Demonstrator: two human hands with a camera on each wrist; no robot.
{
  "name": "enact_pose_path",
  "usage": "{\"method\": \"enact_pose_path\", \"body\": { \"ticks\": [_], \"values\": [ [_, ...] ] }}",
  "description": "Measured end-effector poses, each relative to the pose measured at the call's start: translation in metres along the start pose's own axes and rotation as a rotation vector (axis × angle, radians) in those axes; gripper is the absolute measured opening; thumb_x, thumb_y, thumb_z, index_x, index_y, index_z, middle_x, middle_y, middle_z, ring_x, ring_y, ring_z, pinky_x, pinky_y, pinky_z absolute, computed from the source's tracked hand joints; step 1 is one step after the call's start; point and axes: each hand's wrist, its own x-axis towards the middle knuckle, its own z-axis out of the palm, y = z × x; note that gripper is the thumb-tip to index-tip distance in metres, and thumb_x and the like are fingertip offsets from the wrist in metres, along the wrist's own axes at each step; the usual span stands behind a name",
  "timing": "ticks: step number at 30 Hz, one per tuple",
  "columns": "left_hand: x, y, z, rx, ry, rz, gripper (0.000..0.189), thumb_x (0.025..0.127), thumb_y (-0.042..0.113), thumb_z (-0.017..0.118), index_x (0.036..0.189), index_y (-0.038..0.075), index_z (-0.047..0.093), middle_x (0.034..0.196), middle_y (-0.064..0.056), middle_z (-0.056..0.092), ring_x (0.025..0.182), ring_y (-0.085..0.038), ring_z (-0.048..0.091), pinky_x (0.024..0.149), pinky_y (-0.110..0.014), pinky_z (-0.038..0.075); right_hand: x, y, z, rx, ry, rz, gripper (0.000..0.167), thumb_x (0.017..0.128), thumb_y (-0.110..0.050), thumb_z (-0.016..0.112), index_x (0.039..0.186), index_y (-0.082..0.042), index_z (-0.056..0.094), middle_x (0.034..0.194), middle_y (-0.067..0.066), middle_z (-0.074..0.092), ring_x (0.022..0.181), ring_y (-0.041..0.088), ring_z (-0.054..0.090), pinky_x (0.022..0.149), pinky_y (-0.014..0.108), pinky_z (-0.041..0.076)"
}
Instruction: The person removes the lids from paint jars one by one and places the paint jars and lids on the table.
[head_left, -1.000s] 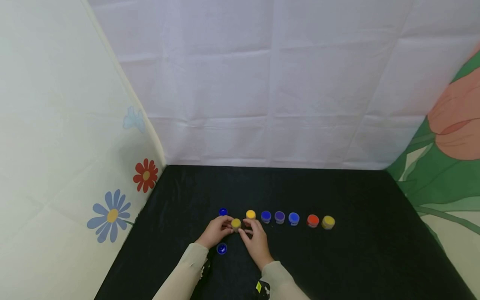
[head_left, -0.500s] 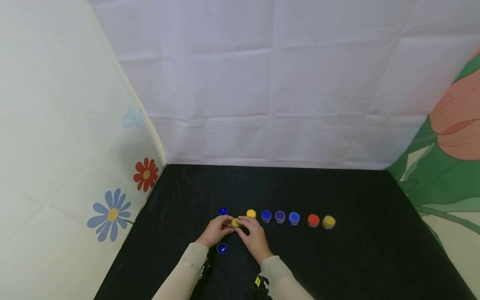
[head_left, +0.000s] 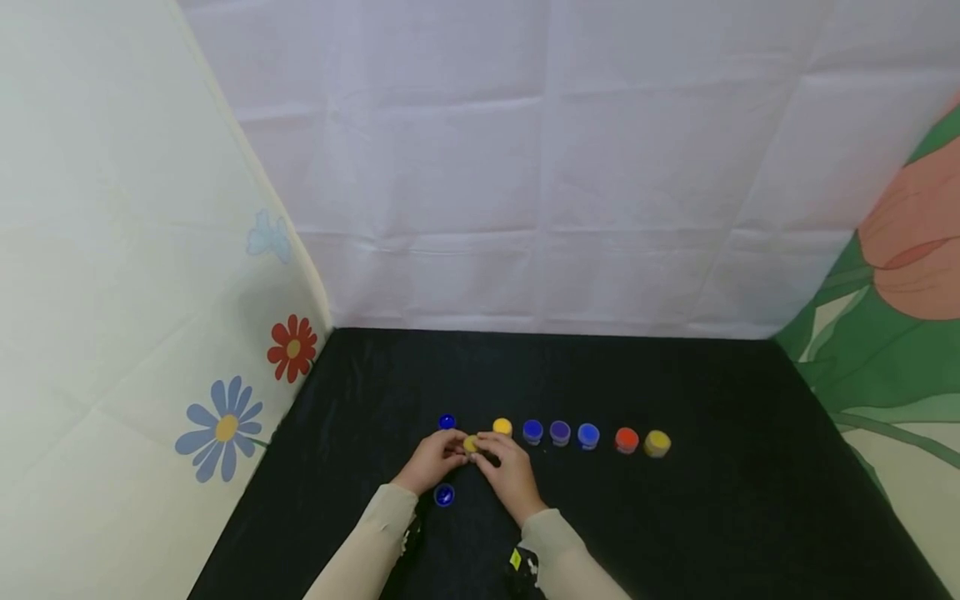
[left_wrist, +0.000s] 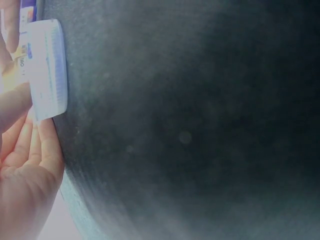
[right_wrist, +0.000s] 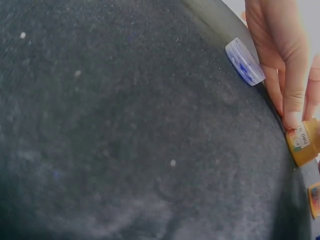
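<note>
Between both hands stands a small yellow paint jar (head_left: 471, 444), with a printed label visible in the right wrist view. My left hand (head_left: 431, 461) grips it from the left, its thumb on the label side. From the right, my right hand (head_left: 511, 473) pinches the jar near its top, fingers partly covering it. Beside the left wrist lies a round, ridged lid (head_left: 445, 495) stained blue inside; the left wrist view shows this clear lid (left_wrist: 49, 70) close up. Just beyond the left fingers sits a small blue jar (head_left: 447, 422), partly hidden.
A row of small paint jars runs to the right: yellow (head_left: 502, 427), blue (head_left: 532, 432), purple (head_left: 559, 432), another blue (head_left: 588, 437), red (head_left: 626, 441) and a second yellow (head_left: 657, 443). All stand on a black cloth-covered table (head_left: 735, 517), with a white cloth (head_left: 525, 167) hanging behind.
My right hand has moved slightly left and up, its fingers now over the yellow jar's top. The left hand keeps its hold; the past half second shows hardly any motion.
</note>
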Motion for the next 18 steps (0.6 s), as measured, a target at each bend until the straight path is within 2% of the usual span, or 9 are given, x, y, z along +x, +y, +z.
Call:
{"method": "enact_pose_path", "body": {
  "ticks": [5,10,15,18],
  "values": [
    [0.0,-0.001,0.0,0.0,0.006,0.013,0.025,0.094,0.004,0.071,0.118,0.002,0.066,0.111,-0.01,0.067,0.097,-0.022,0.067,0.084,-0.035,0.057,0.0,0.0,0.001,0.025,0.06,0.006,0.017,0.086,0.0,0.079,0.103,-0.003,0.078,0.107,0.009,0.073,0.099,0.026,0.069,0.084,0.039,0.058],
    [-0.001,0.002,0.001,0.005,0.01,-0.013,0.029,0.092,0.005,0.073,0.12,0.003,0.066,0.111,-0.01,0.066,0.098,-0.022,0.067,0.085,-0.036,0.056,0.0,0.001,0.004,0.014,0.132,0.011,0.012,0.088,-0.001,0.077,0.098,-0.005,0.076,0.098,0.005,0.071,0.087,0.02,0.069,0.076,0.03,0.058],
    [-0.002,0.007,0.003,0.024,0.02,-0.022,0.031,0.09,0.007,0.077,0.118,0.002,0.065,0.11,-0.009,0.065,0.098,-0.023,0.065,0.087,-0.039,0.056,0.001,0.002,0.008,0.007,0.219,0.019,0.01,0.087,0.001,0.077,0.095,-0.003,0.073,0.092,0.006,0.067,0.083,0.02,0.068,0.074,0.029,0.059],
    [-0.002,0.01,0.004,0.031,0.028,-0.026,0.031,0.089,0.007,0.078,0.117,0.001,0.065,0.108,-0.009,0.065,0.097,-0.023,0.065,0.086,-0.041,0.056,0.001,0.001,0.009,0.024,0.251,0.057,0.01,0.087,0.002,0.077,0.095,-0.001,0.072,0.092,0.008,0.067,0.082,0.023,0.069,0.073,0.029,0.059]
  ]
}}
